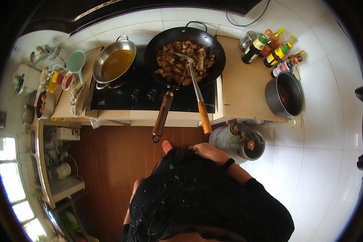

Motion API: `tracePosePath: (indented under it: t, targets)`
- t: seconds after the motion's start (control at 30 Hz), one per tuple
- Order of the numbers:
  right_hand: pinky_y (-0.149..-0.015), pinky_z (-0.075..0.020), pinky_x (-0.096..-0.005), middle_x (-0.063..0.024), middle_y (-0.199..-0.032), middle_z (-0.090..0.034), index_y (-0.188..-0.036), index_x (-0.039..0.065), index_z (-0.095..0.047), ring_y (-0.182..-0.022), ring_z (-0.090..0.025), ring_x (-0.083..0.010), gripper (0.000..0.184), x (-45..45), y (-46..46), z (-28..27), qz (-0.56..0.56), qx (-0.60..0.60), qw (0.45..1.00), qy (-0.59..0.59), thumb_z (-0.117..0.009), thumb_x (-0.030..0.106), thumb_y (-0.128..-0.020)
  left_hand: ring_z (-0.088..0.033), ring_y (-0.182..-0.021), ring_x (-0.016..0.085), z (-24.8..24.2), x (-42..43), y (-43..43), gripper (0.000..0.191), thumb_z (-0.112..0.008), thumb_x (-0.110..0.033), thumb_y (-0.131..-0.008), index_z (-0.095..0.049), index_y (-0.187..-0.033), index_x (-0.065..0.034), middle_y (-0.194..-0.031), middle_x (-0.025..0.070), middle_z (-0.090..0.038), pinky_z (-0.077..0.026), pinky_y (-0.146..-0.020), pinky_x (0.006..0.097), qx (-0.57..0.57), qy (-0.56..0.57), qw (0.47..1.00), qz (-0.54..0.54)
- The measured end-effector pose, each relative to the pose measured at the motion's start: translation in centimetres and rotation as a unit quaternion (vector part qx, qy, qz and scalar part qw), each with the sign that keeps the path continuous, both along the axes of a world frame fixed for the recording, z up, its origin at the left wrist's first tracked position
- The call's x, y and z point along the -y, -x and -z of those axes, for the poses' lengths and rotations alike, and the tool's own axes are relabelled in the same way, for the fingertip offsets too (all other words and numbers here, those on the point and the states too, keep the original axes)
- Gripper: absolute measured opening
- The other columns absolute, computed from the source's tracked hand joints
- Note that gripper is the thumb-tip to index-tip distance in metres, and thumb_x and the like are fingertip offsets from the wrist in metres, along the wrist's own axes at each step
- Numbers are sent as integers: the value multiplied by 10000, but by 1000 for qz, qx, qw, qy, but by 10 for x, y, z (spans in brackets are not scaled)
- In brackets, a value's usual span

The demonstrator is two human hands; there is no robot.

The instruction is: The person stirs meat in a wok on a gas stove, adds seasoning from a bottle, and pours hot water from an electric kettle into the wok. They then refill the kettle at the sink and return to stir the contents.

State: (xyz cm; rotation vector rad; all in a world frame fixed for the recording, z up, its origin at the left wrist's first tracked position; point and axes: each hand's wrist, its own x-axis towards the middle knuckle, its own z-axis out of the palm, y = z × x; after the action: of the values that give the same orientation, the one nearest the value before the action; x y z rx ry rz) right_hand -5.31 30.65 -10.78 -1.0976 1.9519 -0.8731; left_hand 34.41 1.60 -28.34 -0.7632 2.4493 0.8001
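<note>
A black wok holding browned pieces of meat stands on a black gas stove. Its brown handle points towards me. A metal spatula with a wooden handle rests in the meat, its grip past the counter's front edge. To the left, a steel two-handled pan contains yellowish-brown liquid. My right hand, with a black wristband, is bent in front of my body below the spatula handle; whether it holds anything is unclear. My left hand hangs at my side, mostly hidden by my black clothing.
Sauce bottles and a deep dark pot stand on the right counter. A gas cylinder is on the floor beneath. At left are a green ladle-like scoop, a bowl of eggs, a cloth and jars.
</note>
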Motion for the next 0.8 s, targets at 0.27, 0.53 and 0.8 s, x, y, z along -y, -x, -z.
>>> tracePosePath:
  t: [0.27, 0.53, 0.8]
  targets:
    - [-820, -475, -465, -196, -987, -651, -973, 39, -633, -979, -603, -381, 224, 39, 7, 61, -95, -49, 981, -162, -569, 185, -815, -678, -858, 296, -111, -3, 29, 303, -616, -161, -799, -645, -1078, -46, -887, 176, -691, -533, -715, 381, -89, -142, 937, -307]
    - [-902, -485, -432, -217, -1066, -646, -1105, 19, -645, -1025, -610, -360, 357, 17, 45, 105, -226, -63, 960, -155, -581, 214, -813, -629, -1008, 345, -179, -173, 22, 330, -533, -294, -851, -683, -1037, -66, -1040, 197, -662, -501, -855, 404, 60, -162, 872, -457]
    - [-888, -491, -358, -235, -1057, -661, -1193, -30, -598, -1021, -648, -292, 455, 59, 5, 88, -380, -30, 883, -273, -614, 245, -830, -618, -1010, 362, -181, -245, -24, 355, -534, -289, -879, -632, -1125, -53, -1052, 194, -663, -485, -855, 434, 35, -137, 819, -556]
